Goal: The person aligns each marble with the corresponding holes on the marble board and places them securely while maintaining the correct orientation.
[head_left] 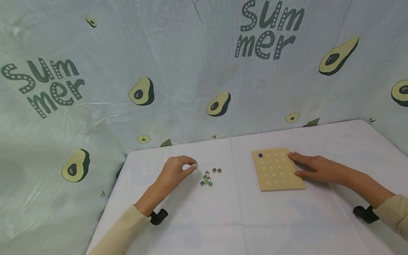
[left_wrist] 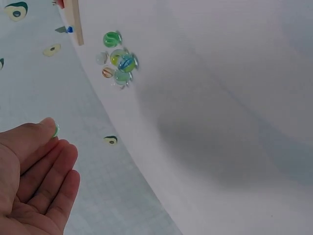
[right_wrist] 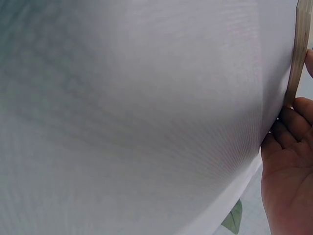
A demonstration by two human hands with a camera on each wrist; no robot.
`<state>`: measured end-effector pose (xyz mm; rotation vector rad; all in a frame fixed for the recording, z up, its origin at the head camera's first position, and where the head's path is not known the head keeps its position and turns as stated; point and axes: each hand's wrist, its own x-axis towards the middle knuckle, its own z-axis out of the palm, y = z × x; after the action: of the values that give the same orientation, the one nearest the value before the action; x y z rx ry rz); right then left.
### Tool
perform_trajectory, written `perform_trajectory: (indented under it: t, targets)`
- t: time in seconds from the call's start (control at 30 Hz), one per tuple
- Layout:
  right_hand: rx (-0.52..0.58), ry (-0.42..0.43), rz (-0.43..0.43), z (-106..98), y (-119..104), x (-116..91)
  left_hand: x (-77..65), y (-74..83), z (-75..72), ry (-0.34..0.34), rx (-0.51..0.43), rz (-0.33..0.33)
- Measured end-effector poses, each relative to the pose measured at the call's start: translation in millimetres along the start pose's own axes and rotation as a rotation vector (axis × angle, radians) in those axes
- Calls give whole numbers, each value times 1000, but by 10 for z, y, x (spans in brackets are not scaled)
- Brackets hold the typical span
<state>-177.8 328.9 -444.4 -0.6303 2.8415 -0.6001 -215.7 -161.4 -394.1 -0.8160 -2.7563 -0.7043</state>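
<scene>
My left hand [head_left: 173, 171] is raised above the left part of the table, pinching a small green glass marble [head_left: 196, 165] between thumb and index finger. Its other fingers bend loosely in the left wrist view. Beside it lies a cluster of several glass marbles [head_left: 206, 182], some green, blue or clear. At the right, a square wooden board [head_left: 277, 170] with rows of shallow hollows lies flat. One dark blue marble [head_left: 260, 155] sits in its far left corner. My right hand [head_left: 313, 166] rests at the board's right edge, index fingertip and thumb touching it, fingers mostly straight.
A white cloth covers the table [head_left: 223, 219]. Two brownish marbles [head_left: 217, 170] lie just right of the cluster. Behind the table's far edge hangs a pale curtain [head_left: 185, 71] printed with avocados. Dark wrist cameras show at both sleeves.
</scene>
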Motion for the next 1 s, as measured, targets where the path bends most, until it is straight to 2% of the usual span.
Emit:
perform_trajectory:
  t: [0.3, 0.7, 1.0]
  targets:
    - [-29, 17, -26, 14, 9, 18, 24, 90, 15, 13, -25, 34]
    - [-19, 9, -19, 14, 7, -1, 67, 199, 59, 24, -52, 99]
    - [-26, 13, -19, 5, 6, -5, 109, 267, 112, 56, -59, 154]
